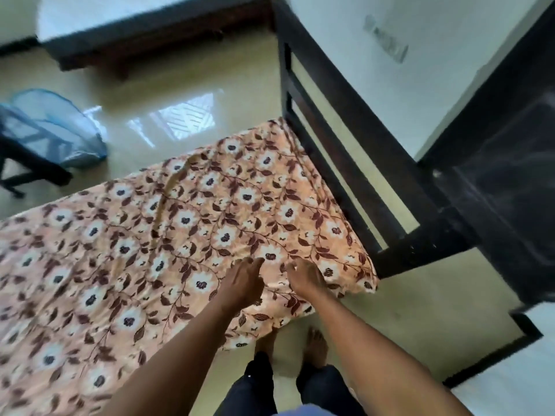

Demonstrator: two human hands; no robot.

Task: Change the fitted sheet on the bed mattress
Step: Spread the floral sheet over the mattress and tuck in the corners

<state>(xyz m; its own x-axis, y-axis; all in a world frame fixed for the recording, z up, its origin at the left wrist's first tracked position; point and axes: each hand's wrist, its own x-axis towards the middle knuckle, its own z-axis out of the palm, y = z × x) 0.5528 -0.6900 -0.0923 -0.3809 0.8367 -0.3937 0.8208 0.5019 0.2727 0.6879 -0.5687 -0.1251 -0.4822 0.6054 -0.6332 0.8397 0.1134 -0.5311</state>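
Note:
A peach fitted sheet (186, 223) with white flowers and brown leaves covers the mattress, which runs from the lower left to the dark headboard. A long fold crosses it near the middle. My left hand (244, 279) lies flat on the sheet near the near corner, fingers straight. My right hand (304, 277) rests on the sheet just beside it, fingers bent down onto the fabric. Whether it pinches the cloth is unclear. The sheet's corner (365, 280) hangs over the mattress edge.
The dark wooden headboard (345, 139) stands at the bed's right end. A blue mesh laundry basket (57, 127) and a black chair base (27, 166) sit on the glossy floor at left. Another bed (144, 34) lies across the room. My bare feet (315, 346) stand by the bed.

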